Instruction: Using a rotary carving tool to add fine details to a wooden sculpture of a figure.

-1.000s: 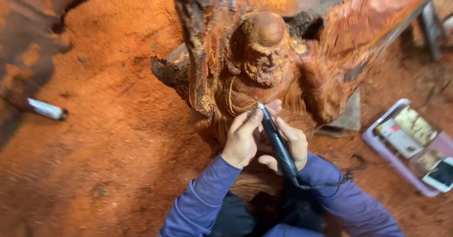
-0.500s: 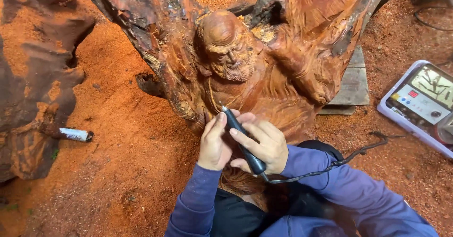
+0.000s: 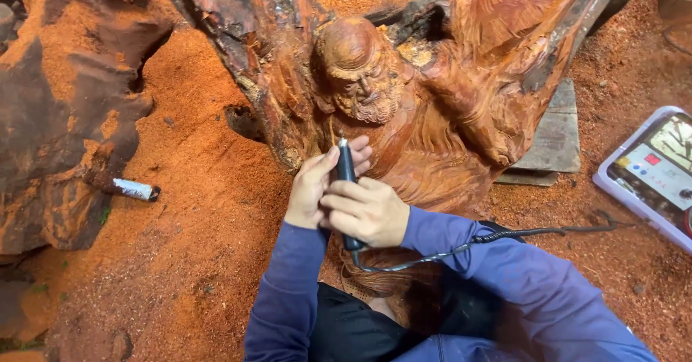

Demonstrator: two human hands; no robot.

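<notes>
Both hands grip one black carving tool (image 3: 347,178): the right hand (image 3: 366,210) is wrapped tight round it, the left hand (image 3: 313,185) curls beside it, with the tip on the wooden statue (image 3: 404,117), just below its beard. Its face and robe folds look carved already; wood around it is rough. Red sawdust (image 3: 209,189) lies left of the statue

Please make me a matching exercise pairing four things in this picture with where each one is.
Things:
1. rotary tool
2. carved head
3. small grey cylinder
4. white box

Places:
A. far right on the sawdust
B. gripped by both hands
C. left, beside the dark root
D. above the tool tip

Pairs: 1-B, 2-D, 3-C, 4-A
</notes>
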